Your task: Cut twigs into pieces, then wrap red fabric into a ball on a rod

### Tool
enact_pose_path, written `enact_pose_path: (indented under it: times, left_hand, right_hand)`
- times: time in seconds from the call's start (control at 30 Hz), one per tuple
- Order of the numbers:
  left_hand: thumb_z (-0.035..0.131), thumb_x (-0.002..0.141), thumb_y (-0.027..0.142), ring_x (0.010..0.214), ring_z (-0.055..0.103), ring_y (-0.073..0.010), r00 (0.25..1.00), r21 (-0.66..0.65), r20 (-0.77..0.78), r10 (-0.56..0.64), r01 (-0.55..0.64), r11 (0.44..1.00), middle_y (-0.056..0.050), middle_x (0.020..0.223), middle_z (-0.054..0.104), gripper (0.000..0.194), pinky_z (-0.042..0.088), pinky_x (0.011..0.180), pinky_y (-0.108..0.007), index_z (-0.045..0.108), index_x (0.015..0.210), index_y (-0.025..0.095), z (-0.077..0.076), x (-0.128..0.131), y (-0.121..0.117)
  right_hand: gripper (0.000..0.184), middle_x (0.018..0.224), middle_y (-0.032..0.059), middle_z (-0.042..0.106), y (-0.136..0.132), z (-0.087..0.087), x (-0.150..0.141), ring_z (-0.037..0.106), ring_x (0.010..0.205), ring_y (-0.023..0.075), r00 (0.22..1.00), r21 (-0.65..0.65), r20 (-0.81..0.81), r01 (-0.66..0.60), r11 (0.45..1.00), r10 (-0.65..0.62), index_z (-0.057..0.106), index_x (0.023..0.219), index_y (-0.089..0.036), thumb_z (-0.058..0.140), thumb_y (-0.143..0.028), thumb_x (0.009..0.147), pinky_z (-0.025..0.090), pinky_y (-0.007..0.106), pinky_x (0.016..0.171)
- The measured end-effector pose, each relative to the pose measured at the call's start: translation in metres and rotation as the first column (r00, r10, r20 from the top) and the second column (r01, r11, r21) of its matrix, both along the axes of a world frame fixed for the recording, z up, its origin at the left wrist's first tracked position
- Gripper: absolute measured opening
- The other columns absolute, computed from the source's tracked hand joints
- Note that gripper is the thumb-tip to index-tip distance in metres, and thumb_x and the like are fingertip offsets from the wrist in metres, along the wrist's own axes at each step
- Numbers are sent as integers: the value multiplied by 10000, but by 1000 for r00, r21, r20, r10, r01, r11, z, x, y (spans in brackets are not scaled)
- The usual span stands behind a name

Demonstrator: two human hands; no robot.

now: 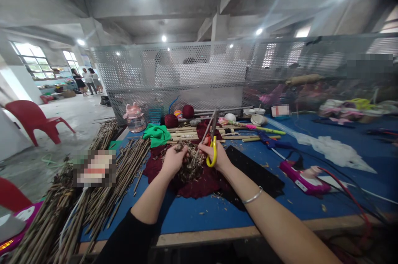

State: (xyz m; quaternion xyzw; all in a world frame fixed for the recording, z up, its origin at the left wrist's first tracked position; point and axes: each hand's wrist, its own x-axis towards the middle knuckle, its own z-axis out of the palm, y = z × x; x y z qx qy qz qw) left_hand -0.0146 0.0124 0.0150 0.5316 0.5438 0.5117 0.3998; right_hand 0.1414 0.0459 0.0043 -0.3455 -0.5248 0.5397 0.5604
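Note:
My left hand (174, 158) is closed on a pinch of dried plant bits, over the left side of a loose pile of dried plant bits (190, 169). The pile lies on a dark red cloth (197, 188). My right hand (220, 157), a bangle on its wrist, holds yellow-handled scissors (212, 157) with their blades pointing up and away. A thin stick (207, 132) rises beside the blades from the fingertips of this hand. Whether those fingers grip the stick is hard to make out.
Bundles of dry stems (116, 185) cover the table's left side. A green cloth (157, 134), yarn balls (188, 111) and a pink-lidded bottle (135, 118) stand behind. Rightward lie a black cloth (255, 172), a glue gun (272, 141) and a purple power strip (303, 179) with cables.

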Motion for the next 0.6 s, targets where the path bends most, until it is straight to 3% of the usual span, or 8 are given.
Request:
enact_pose_path:
  times: [0.1,0.27,0.43,0.6]
  left_hand:
    - [583,713,459,375,348,-50,997,-66,-38,-69,66,996,53,471,459,324,273,374,-172,541,681,139,-2,7,-5]
    - [560,712,537,371,377,-60,980,-117,-83,-181,171,978,39,511,511,426,289,356,-178,599,855,138,-10,8,-6]
    - [633,655,515,381,381,-58,962,-104,-117,-245,233,967,43,497,496,408,311,380,-182,600,789,131,-15,5,-4]
    - [651,657,465,398,408,-66,966,-159,-56,-254,243,957,39,502,489,351,340,385,-187,581,735,130,-10,5,-6]
  right_hand:
    - [461,596,-45,502,7,-2,4,527,515,130,994,5,-57,92,996,-92,389,682,-209,756,-428,508,412,259,470]
    - [481,596,-50,488,12,-9,5,530,521,134,991,28,-63,122,992,-120,390,698,-211,759,-453,506,421,262,470]
    - [400,618,-29,520,11,-12,3,520,541,121,996,77,-3,90,993,-90,413,667,-199,721,-435,570,425,255,495]
    - [375,678,-8,548,7,-8,2,522,565,118,999,83,17,39,996,-40,412,642,-194,697,-432,588,423,245,500]
